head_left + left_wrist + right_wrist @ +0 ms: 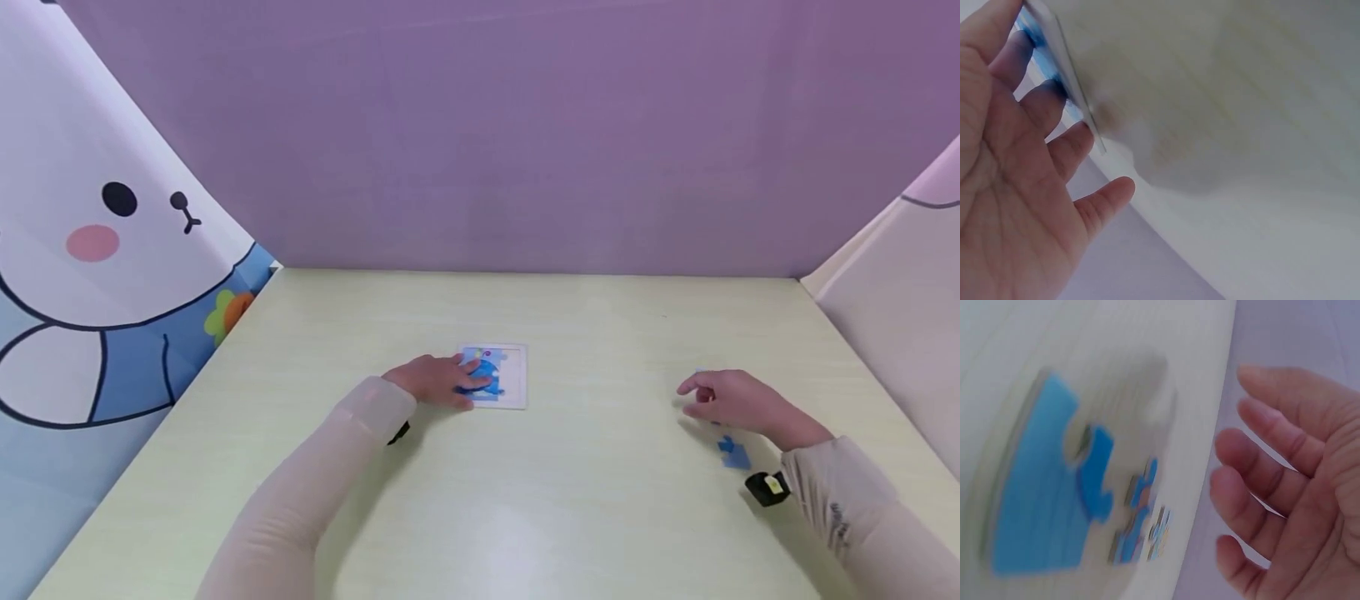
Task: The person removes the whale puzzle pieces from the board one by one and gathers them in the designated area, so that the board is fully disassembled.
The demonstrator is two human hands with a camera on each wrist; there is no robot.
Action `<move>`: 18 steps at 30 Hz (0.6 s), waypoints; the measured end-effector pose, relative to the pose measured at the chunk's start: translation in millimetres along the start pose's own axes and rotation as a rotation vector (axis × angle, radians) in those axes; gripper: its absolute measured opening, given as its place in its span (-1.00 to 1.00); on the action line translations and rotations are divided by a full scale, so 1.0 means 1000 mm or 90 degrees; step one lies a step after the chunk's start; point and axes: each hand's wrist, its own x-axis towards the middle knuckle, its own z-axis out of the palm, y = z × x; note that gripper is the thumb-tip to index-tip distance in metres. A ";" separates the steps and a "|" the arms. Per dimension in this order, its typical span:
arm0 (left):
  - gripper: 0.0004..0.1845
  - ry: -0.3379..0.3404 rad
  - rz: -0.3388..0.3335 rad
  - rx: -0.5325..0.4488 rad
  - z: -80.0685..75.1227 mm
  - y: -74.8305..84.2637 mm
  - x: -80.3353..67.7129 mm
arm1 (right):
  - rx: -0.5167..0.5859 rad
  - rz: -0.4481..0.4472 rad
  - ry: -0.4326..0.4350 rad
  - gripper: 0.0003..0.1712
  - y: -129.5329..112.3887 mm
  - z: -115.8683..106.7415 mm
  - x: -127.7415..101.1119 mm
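My left hand point(433, 381) rests on a small square jigsaw board point(517, 398) with spread fingers, covering its left part. Blue puzzle pieces point(492, 387) lie in the white frame, and the right part of its bed shows white. In the left wrist view, the fingers reach along the board's edge point(1067, 59). My right hand point(738, 404) hovers with loosely bent fingers above loose pieces and holds nothing. A blue jigsaw piece point(1038, 494) lies large in the right wrist view, with several smaller pieces point(1132, 534) beyond it, partly hidden by the hand in the head view.
The pale wooden table point(592, 500) spreads between both arms. A purple partition point(525, 150) rises along its back edge. At the left stands a panel with a cartoon animal point(112, 292), and a pale panel point(900, 300) closes the right side.
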 end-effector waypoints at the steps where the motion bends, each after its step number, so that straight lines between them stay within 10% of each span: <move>1: -0.39 0.003 0.002 0.014 0.000 0.000 0.000 | -0.011 -0.002 0.005 -0.66 -0.002 0.000 0.002; 8: -0.40 0.062 0.033 0.177 0.007 -0.001 -0.002 | -0.033 -0.005 0.007 -0.69 -0.018 0.003 0.016; 18: -0.40 0.075 0.040 0.191 0.001 -0.001 -0.004 | -0.036 -0.040 -0.011 -0.72 -0.037 0.011 0.053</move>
